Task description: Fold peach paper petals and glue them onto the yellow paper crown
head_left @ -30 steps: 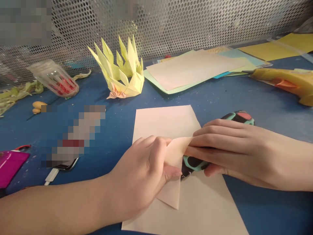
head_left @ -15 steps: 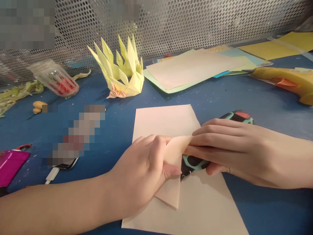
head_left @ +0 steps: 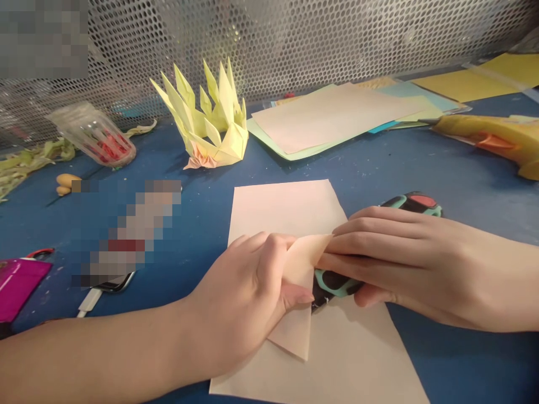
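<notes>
A pale peach paper sheet (head_left: 286, 210) lies on the blue table (head_left: 202, 224) in front of me. My left hand (head_left: 248, 297) is closed on a folded flap of this sheet (head_left: 297, 331), pinching it between thumb and fingers. My right hand (head_left: 404, 264) is wrapped round a teal and black utility knife (head_left: 337, 282), whose front end sits under the raised fold right beside my left thumb. The knife's rear end, with a red button (head_left: 419, 201), sticks out behind my right fingers. The blade tip is hidden by the paper.
A yellow folded-paper crown shape (head_left: 210, 120) stands at the back. Behind it rises a perforated metal screen (head_left: 295, 39). A stack of coloured sheets (head_left: 337, 115) lies back right, a yellow glue gun (head_left: 492, 140) far right. A clear plastic cup (head_left: 95, 134) lies back left, a magenta object (head_left: 17, 283) at the left edge.
Almost nothing has changed. My right hand and the knife have shifted very slightly; the fold and my left hand stay in place.
</notes>
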Action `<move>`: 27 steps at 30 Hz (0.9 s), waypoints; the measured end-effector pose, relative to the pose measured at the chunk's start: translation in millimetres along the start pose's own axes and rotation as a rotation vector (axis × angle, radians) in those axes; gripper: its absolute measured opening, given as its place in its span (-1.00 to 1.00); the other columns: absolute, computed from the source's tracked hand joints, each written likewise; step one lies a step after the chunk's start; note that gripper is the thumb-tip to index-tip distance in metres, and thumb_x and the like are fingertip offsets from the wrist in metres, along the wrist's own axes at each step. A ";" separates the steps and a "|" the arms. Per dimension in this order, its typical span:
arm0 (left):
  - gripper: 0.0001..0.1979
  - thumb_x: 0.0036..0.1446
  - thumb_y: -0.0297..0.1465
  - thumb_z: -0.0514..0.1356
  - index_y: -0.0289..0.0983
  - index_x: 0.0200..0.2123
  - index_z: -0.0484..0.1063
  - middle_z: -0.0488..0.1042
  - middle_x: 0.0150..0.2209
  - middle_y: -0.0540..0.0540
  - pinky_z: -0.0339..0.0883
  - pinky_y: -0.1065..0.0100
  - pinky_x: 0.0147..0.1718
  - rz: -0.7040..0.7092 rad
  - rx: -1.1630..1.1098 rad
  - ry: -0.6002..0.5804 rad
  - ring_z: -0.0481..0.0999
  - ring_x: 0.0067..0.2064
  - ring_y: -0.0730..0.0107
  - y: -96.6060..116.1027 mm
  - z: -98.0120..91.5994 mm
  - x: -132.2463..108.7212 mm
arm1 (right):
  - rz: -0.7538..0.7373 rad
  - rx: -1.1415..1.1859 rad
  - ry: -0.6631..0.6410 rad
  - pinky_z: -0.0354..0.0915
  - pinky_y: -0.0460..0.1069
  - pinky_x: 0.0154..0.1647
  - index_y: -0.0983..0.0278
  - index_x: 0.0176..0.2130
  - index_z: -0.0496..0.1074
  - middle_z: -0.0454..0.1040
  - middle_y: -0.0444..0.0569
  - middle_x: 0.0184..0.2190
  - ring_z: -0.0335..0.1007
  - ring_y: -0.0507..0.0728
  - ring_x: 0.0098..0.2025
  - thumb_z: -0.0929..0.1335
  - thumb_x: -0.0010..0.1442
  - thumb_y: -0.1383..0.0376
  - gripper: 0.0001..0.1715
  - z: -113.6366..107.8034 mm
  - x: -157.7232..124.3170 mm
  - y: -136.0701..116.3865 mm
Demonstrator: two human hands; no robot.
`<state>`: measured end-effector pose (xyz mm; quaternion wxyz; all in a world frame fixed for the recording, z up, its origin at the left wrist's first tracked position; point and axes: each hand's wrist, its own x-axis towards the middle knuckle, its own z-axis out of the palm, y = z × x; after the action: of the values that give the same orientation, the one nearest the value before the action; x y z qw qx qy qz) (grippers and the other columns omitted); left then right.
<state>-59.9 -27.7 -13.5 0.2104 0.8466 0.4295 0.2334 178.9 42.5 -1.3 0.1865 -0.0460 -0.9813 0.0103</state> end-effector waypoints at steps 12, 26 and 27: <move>-0.83 0.28 -0.52 0.07 -0.17 -0.14 0.14 0.56 -0.18 -0.11 0.43 0.17 -0.19 -0.006 0.003 -0.012 0.56 -0.15 0.15 0.4 -0.7 0.5 | 0.026 0.037 -0.032 0.43 0.08 -0.18 0.36 -0.02 0.52 0.59 0.08 -0.18 0.51 0.20 -0.17 0.18 0.45 0.25 -0.61 -0.4 -0.1 -0.9; -0.86 0.36 -0.44 0.05 -0.23 -0.04 0.14 0.53 -0.20 -0.14 0.39 0.19 -0.22 0.032 0.089 0.035 0.54 -0.17 0.13 -3.7 3.4 -4.6 | 0.012 0.080 -0.088 0.35 0.07 -0.08 0.35 0.10 0.40 0.55 0.08 -0.10 0.46 0.18 -0.11 0.21 0.44 0.29 -0.66 -1.9 -5.3 2.4; -0.86 0.37 -0.44 0.04 -0.23 -0.04 0.14 0.53 -0.20 -0.14 0.39 0.19 -0.22 0.035 0.091 0.035 0.54 -0.17 0.13 -3.8 3.5 -4.9 | 0.014 0.076 -0.091 0.35 0.07 -0.07 0.34 0.11 0.39 0.55 0.07 -0.09 0.46 0.18 -0.10 0.20 0.45 0.29 -0.66 -2.1 -5.2 2.3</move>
<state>-62.8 -30.2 -19.4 0.1598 0.8585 0.4285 0.2320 184.7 44.4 -1.3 0.1433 -0.0450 -0.9873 0.0509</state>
